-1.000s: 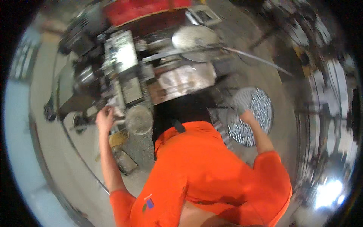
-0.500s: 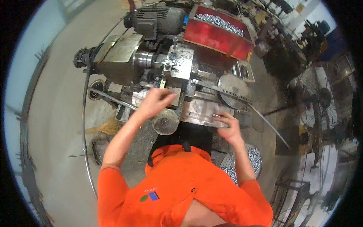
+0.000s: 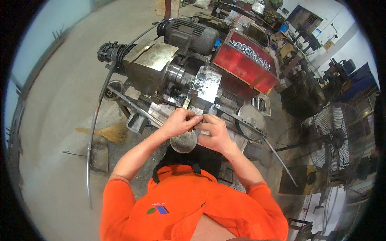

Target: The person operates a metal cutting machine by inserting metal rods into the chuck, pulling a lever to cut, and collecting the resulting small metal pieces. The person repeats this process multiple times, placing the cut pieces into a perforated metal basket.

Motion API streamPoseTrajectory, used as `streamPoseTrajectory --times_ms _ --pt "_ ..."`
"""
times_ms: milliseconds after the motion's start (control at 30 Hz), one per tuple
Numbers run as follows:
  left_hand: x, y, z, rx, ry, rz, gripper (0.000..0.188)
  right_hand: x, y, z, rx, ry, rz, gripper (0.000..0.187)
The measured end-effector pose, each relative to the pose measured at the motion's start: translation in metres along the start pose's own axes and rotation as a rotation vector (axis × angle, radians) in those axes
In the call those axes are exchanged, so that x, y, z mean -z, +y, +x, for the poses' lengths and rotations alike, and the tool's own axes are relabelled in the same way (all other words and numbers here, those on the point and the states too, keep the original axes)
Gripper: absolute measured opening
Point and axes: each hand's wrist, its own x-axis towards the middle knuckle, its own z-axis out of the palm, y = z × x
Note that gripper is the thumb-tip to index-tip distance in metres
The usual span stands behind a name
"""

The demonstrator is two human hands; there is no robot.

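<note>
My left hand (image 3: 179, 122) and my right hand (image 3: 214, 131) meet in front of a small lathe-like machine, fingertips touching. The left thumb and fingers are pinched together, and the right fingers curl in against them. Whatever is between the fingertips is too small and too covered to make out. Just under the hands sits a round grey metal disc (image 3: 183, 143). Beyond them is the machine's metal tool block (image 3: 207, 85), wet and speckled with dark bits. To its left is the shiny round spindle (image 3: 175, 75), joined to a boxy headstock (image 3: 141, 68).
A ribbed electric motor (image 3: 192, 37) stands behind the machine, and a red bin (image 3: 241, 64) of small shiny metal parts is at the far right. Long bars jut out: a left lever (image 3: 136, 106) and a right rod (image 3: 280, 161). A broom (image 3: 110, 133) lies left; a fan (image 3: 335, 137) stands right.
My right hand, which had a small shiny metal piece at its fingers, has moved left and up to my left hand. The left hand has closed to a pinch. The view has shifted.
</note>
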Motion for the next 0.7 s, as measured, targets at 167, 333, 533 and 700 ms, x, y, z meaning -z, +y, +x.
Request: streamPoseTrajectory --times_ms 167,333,533,700 --pt "0.016 0.010 0.000 0.079 0.107 -0.037 0.039 0.002 0.002 0.029 0.051 -0.066 0.033 0.029" --pt "0.055 0.006 0.003 0.094 0.224 0.045 0.034 -0.006 0.029 0.072 0.126 -0.063 -0.072 0.021" --pt "0.173 0.009 -0.081 0.096 0.698 0.245 0.025 -0.023 0.097 0.151 -0.263 -0.238 -0.544 0.023" --pt "0.239 -0.042 -0.213 0.377 0.843 0.909 0.033 -0.053 0.135 0.172 -0.345 -0.212 -0.366 0.021"
